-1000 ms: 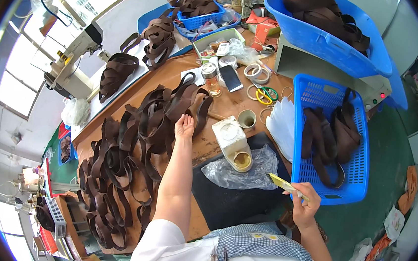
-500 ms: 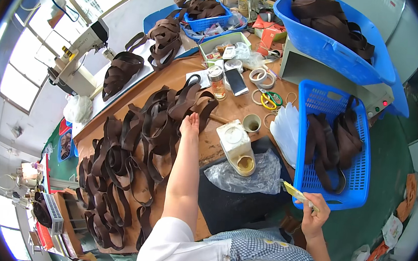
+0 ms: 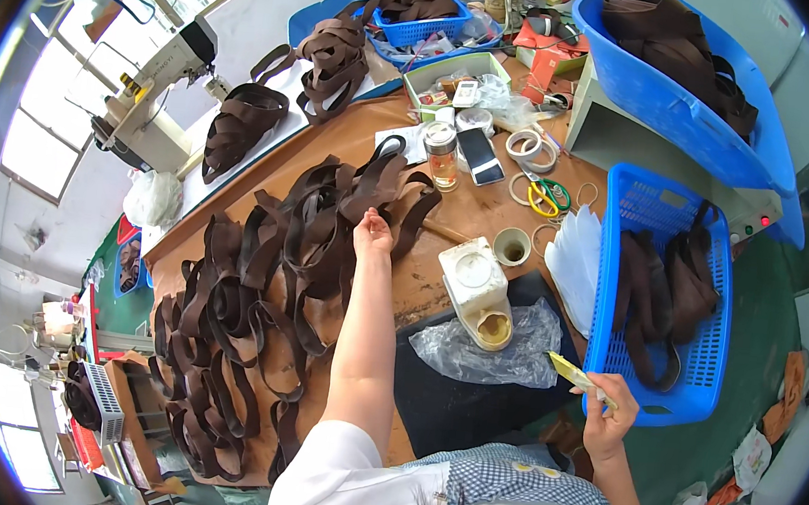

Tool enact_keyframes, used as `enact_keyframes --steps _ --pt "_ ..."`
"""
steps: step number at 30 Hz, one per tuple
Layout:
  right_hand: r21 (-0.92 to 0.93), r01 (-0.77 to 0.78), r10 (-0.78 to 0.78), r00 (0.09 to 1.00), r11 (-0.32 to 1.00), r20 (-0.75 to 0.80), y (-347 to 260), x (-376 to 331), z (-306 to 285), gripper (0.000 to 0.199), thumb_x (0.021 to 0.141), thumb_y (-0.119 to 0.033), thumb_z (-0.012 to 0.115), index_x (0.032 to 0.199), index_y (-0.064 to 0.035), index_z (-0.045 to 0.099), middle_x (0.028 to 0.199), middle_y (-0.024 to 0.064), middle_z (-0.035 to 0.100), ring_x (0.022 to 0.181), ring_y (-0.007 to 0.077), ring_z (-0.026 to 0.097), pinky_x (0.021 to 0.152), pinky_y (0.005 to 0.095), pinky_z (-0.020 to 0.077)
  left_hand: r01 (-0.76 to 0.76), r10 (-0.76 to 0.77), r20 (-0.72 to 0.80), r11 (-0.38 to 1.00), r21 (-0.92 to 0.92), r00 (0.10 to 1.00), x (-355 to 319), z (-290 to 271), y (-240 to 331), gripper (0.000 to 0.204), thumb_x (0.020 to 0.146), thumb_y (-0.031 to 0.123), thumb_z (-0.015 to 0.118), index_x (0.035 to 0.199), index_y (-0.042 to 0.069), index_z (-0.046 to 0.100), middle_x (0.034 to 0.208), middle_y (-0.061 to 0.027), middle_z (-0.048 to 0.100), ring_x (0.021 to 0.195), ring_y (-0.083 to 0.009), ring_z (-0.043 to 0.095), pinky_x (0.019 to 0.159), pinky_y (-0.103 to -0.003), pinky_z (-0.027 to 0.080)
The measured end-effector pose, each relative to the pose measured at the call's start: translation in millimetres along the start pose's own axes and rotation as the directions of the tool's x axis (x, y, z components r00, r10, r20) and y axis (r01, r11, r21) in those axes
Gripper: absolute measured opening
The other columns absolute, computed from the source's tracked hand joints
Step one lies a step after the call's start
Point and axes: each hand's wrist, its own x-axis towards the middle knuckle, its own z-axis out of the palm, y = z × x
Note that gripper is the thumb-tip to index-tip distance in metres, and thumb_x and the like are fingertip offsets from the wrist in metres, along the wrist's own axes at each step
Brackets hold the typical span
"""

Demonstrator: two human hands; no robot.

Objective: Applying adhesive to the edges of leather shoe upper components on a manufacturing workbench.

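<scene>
Brown leather straps [image 3: 299, 243] heaped on tabletop [image 3: 439, 299], left hand [image 3: 373, 232] fingers pinching one, right hand [image 3: 609, 402] gripping yellow-handled brush [image 3: 575, 371]; likely snagging neighbouring loops, toppling white glue pot [image 3: 478, 288].

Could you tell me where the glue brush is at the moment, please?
In the head view the brush is in the person's right hand, lower right, beside the near corner of the blue basket and right of the clear plastic bag.

a white short-sleeved shirt under a blue-and-white checked apron, with both forearms bare.
</scene>
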Motion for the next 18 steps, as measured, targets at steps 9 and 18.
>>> enact_keyframes --steps 9,18 --pt "-0.003 -0.026 0.026 0.999 1.000 0.020 6 12 11 0.016 0.088 0.004 0.060 0.103 0.0029 0.065 0.089 0.0152 0.065 0.072 0.0232 0.069 0.065 0.0301 0.0572 -0.374 0.275 0.256 0.736 0.564 0.927 -22 25 -18 0.014 0.097 0.009 0.056 0.103 0.007 0.043 0.094 -0.0115 0.066 0.083 -0.0202 0.068 0.073 -0.032 0.059" --pt "-0.018 -0.034 0.034 0.999 0.999 0.018 11 13 11 0.014 0.088 0.003 0.060 0.101 0.0032 0.065 0.086 0.0151 0.067 0.070 0.0232 0.069 0.064 0.0297 0.0562 -0.730 0.239 0.706 0.397 0.556 0.667 -8 72 -11 0.006 0.100 0.004 0.048 0.106 0.005 0.048 0.093 -0.0124 0.067 0.082 -0.0206 0.070 0.071 -0.030 0.058"
